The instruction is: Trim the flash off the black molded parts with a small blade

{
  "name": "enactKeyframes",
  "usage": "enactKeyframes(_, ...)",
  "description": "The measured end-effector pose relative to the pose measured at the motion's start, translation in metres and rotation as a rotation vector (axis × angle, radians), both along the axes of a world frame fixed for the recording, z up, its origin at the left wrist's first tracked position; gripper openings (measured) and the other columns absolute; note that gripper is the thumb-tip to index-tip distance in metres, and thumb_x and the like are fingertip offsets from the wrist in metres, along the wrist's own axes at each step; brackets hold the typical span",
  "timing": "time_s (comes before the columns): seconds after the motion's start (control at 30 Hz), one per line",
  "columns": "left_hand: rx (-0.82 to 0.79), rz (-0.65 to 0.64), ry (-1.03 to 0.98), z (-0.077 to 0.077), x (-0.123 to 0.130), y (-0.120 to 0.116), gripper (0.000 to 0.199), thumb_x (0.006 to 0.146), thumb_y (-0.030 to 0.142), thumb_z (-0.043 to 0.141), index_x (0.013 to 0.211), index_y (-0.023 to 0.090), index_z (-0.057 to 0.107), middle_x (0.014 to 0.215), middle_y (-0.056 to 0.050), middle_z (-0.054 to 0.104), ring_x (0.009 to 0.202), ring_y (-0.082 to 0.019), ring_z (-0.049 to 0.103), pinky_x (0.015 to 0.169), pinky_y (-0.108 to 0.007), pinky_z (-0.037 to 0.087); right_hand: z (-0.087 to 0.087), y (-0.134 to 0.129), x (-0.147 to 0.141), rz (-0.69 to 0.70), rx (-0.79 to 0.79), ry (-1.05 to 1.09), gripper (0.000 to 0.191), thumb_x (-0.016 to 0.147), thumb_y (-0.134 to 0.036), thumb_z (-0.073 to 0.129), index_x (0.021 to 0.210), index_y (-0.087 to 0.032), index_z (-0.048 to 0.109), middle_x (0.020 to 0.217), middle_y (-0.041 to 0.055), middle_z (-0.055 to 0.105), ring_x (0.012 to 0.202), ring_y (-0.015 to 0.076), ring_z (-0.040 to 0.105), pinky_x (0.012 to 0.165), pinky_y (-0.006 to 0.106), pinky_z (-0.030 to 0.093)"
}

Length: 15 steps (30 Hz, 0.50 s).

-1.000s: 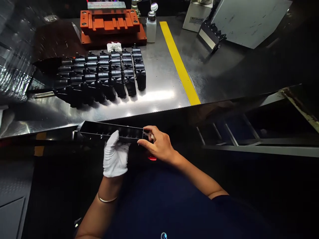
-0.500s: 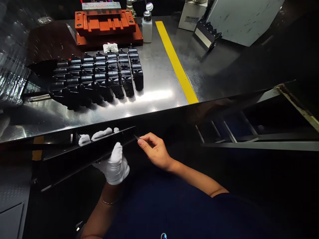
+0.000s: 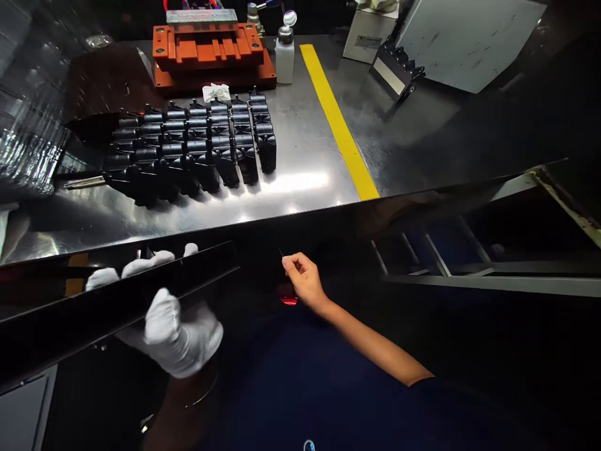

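Observation:
My left hand (image 3: pixel 173 332), in a white glove, is wrapped round a long black glossy strip-shaped part (image 3: pixel 117 294). The thumb lies on the near side and the fingertips show over the far edge. The part slants from the lower left up to the right, just in front of the table. My bare right hand (image 3: pixel 304 279) pinches a thin, dark, pointed blade-like piece (image 3: pixel 281 252) between thumb and forefinger. Its kind is too small to make out. The blade-like piece is apart from the black part's right end.
On the metal table (image 3: pixel 300 210) stand several rows of ribbed black parts (image 3: pixel 188 144), an orange fixture (image 3: pixel 211 50) and a white pump bottle (image 3: pixel 285 61). A yellow tape strip (image 3: pixel 338 119) crosses the tabletop. Another black part (image 3: pixel 392 72) leans near a grey box (image 3: pixel 469 41).
My left hand has moved left and slightly down with the long black part. My right hand has shifted slightly right, so the blade-like piece is now farther from the part's end.

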<state>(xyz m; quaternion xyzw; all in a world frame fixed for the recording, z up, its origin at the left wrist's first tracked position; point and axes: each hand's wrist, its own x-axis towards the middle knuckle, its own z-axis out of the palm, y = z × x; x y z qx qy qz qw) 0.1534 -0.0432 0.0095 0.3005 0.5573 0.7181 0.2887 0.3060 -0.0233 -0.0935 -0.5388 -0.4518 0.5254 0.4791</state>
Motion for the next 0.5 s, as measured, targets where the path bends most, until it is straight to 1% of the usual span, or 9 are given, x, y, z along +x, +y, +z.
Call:
enactKeyframes(0.03, 0.089, 0.059, -0.084, 0.003, 0.0, 0.0, 0.046, 0.076, 0.026, 0.066, 0.117, 0.043, 0.052, 0.122, 0.01, 0.057, 0.13, -0.023, 0.047, 0.106, -0.049, 0.047, 0.002, 0.0, 0.005, 0.018, 0.025, -0.015, 0.034, 0.083, -0.05, 0.061, 0.074, -0.017, 0.063, 0.059, -0.003, 0.055, 0.055, 0.0085, 0.05, 0.054, 0.022, 0.044)
enactKeyframes(0.07, 0.057, 0.02, -0.17, 0.004, 0.0, -0.001, 0.042, 0.076, 0.023, 0.068, 0.112, 0.042, 0.057, 0.122, 0.012, 0.059, 0.13, -0.022, 0.047, 0.108, -0.048, 0.046, 0.006, 0.001, 0.009, 0.051, 0.078, -0.036, 0.031, 0.085, -0.046, 0.061, 0.077, -0.017, 0.065, 0.063, -0.0018, 0.058, 0.057, 0.009, 0.053, 0.056, 0.022, 0.045)
enactKeyframes(0.1, 0.048, 0.04, -0.249, 0.002, 0.001, -0.001, 0.04, 0.075, 0.021, 0.07, 0.109, 0.041, 0.061, 0.12, 0.012, 0.061, 0.129, -0.021, 0.049, 0.109, -0.047, 0.046, 0.012, 0.001, 0.012, 0.097, 0.159, -0.061, 0.026, 0.087, -0.043, 0.06, 0.082, -0.018, 0.067, 0.068, -0.0003, 0.063, 0.06, 0.0095, 0.056, 0.058, 0.023, 0.047)
enactKeyframes(0.13, 0.009, 0.034, -0.314, -0.001, 0.003, -0.001, 0.039, 0.075, 0.02, 0.072, 0.107, 0.04, 0.063, 0.12, 0.011, 0.062, 0.128, -0.021, 0.051, 0.109, -0.046, 0.046, 0.02, 0.001, 0.013, 0.152, 0.259, -0.085, 0.022, 0.088, -0.038, 0.06, 0.086, -0.018, 0.069, 0.073, 0.0014, 0.066, 0.063, 0.0102, 0.059, 0.06, 0.023, 0.049)
enactKeyframes(0.2, -0.051, 0.039, -0.38, -0.008, 0.006, -0.001, 0.037, 0.074, 0.019, 0.074, 0.105, 0.038, 0.066, 0.118, 0.01, 0.064, 0.125, -0.02, 0.054, 0.108, -0.045, 0.047, 0.035, 0.001, 0.012, 0.246, 0.467, -0.119, 0.017, 0.089, -0.032, 0.062, 0.09, -0.018, 0.071, 0.079, 0.0038, 0.07, 0.068, 0.0112, 0.063, 0.063, 0.023, 0.051)
enactKeyframes(0.27, -0.066, 0.021, -0.393, -0.013, 0.009, -0.001, 0.033, 0.076, 0.019, 0.073, 0.102, 0.038, 0.067, 0.117, 0.011, 0.065, 0.125, -0.02, 0.054, 0.107, -0.044, 0.048, 0.046, 0.001, 0.008, 0.286, 0.606, -0.142, 0.014, 0.089, -0.027, 0.063, 0.092, -0.017, 0.072, 0.078, 0.0048, 0.071, 0.068, 0.0115, 0.063, 0.063, 0.024, 0.053)
enactKeyframes(0.37, -0.065, -0.038, -0.369, -0.012, 0.009, -0.003, 0.033, 0.078, 0.018, 0.071, 0.102, 0.041, 0.067, 0.119, 0.013, 0.065, 0.127, -0.019, 0.052, 0.108, -0.044, 0.047, 0.051, 0.004, 0.004, 0.271, 0.678, -0.183, 0.012, 0.088, -0.023, 0.064, 0.091, -0.016, 0.073, 0.074, 0.0046, 0.071, 0.065, 0.0112, 0.063, 0.061, 0.023, 0.053)
enactKeyframes(0.43, -0.064, -0.096, -0.365, -0.008, 0.008, -0.005, 0.034, 0.079, 0.019, 0.07, 0.103, 0.042, 0.066, 0.118, 0.012, 0.065, 0.127, -0.018, 0.053, 0.108, -0.043, 0.046, 0.048, 0.008, 0.005, 0.25, 0.678, -0.211, 0.012, 0.088, -0.023, 0.064, 0.09, -0.016, 0.074, 0.074, 0.0044, 0.071, 0.065, 0.0112, 0.063, 0.061, 0.024, 0.053)
enactKeyframes(0.5, -0.069, -0.168, -0.407, -0.005, 0.006, -0.007, 0.033, 0.077, 0.021, 0.071, 0.103, 0.039, 0.066, 0.111, 0.01, 0.067, 0.118, -0.018, 0.058, 0.105, -0.042, 0.048, 0.044, 0.014, 0.008, 0.211, 0.636, -0.234, 0.013, 0.088, -0.024, 0.064, 0.089, -0.017, 0.074, 0.075, 0.0043, 0.071, 0.066, 0.0113, 0.063, 0.062, 0.024, 0.053)
